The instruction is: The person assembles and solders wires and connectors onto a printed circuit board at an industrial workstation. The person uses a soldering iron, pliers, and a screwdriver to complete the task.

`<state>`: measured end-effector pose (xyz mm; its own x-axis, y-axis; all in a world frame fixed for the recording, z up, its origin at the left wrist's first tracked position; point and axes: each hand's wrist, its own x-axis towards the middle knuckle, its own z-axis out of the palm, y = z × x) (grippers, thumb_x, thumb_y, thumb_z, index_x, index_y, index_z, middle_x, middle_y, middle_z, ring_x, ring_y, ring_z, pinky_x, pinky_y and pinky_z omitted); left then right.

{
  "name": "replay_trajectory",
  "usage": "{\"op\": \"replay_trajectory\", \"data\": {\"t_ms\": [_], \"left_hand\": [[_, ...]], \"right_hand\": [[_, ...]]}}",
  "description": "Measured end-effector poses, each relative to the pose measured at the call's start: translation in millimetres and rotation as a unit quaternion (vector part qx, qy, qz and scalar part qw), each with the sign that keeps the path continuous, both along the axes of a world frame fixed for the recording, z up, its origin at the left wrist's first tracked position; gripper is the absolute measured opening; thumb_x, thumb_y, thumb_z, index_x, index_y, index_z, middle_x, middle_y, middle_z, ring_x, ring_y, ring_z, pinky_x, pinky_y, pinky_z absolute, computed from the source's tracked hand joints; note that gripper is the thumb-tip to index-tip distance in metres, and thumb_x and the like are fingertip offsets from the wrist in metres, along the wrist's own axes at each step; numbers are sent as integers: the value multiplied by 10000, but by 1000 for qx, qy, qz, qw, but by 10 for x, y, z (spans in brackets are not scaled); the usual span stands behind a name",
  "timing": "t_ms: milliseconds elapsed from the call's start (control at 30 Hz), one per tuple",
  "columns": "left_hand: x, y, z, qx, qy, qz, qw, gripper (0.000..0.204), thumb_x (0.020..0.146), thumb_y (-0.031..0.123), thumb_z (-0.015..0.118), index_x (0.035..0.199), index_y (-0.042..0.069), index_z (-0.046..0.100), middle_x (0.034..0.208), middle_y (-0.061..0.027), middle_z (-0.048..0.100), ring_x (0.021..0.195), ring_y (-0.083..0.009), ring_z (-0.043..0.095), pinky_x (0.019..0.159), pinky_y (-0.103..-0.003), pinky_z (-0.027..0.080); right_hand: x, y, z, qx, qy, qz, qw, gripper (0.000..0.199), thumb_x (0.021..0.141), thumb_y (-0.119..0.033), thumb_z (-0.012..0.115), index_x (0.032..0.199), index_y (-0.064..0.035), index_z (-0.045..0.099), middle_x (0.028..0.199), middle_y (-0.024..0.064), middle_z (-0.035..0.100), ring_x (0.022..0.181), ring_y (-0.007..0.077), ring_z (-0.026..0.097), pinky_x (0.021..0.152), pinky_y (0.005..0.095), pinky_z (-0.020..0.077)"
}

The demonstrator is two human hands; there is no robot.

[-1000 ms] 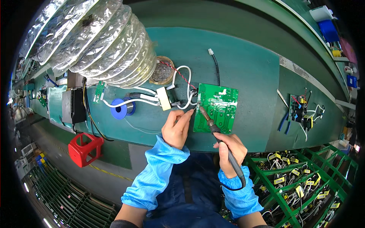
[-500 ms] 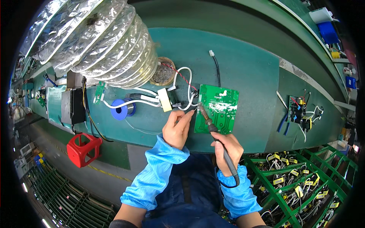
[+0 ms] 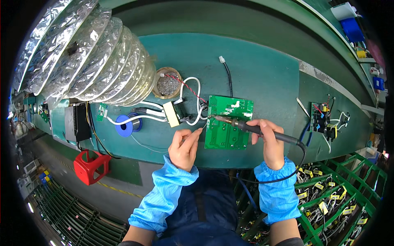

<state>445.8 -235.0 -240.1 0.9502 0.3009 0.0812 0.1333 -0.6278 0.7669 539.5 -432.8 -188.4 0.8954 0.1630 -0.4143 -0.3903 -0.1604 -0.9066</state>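
Note:
A green circuit board lies with its soldered side up on the bench. My right hand grips a soldering iron, its tip on the board's upper left part. Beside the board's left edge, my left hand pinches a thin solder wire whose end points toward the iron's tip. From a blue spool a strand of this wire runs toward that hand. Thick white cables and a yellow-wrapped transformer sit left of the board. A black lead with a white plug extends from its far edge.
A clear ribbed duct hangs over the far left. Near it stands a round bowl of grey bits. Another wired board and blue-handled pliers lie right. A red stool and green racks stand below bench level.
My right hand has moved right, and the soldering iron now lies at a flatter angle, its tip still at the board's left side. The left hand has shifted slightly left and nearer.

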Motion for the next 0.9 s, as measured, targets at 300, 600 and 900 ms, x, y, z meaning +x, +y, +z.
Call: {"op": "replay_trajectory", "data": {"t_ms": [300, 600, 900], "left_hand": [[51, 3, -31, 9, -13, -2, 1000, 288, 697, -61, 625, 955, 63, 648, 777, -53, 464, 617, -141, 462, 551, -236, 393], [105, 26, -2, 12, -26, 4, 1000, 286, 701, -66, 620, 954, 62, 648, 780, -52, 457, 615, -136, 464, 546, -237, 392], [-378, 215, 94, 6, 3, -18, 1000, 260, 691, -75, 633, 916, 56, 653, 775, -60, 456, 564, -142, 471, 517, -245, 388]], "right_hand": [[195, -16, -112, 49, 46, 21, 998, 328, 877, -244, 448, 858, 17, 645, 573, 29, 525, 546, 96, 478, 536, 227, 365], [192, -22, -118, 51, 62, 22, 997, 348, 875, -273, 448, 856, 15, 642, 565, 21, 520, 534, 87, 473, 523, 221, 356], [-618, 307, 173, -56, -67, -53, 995, 227, 854, -117, 480, 932, 47, 616, 639, 90, 591, 576, 123, 565, 538, 243, 433]]}}
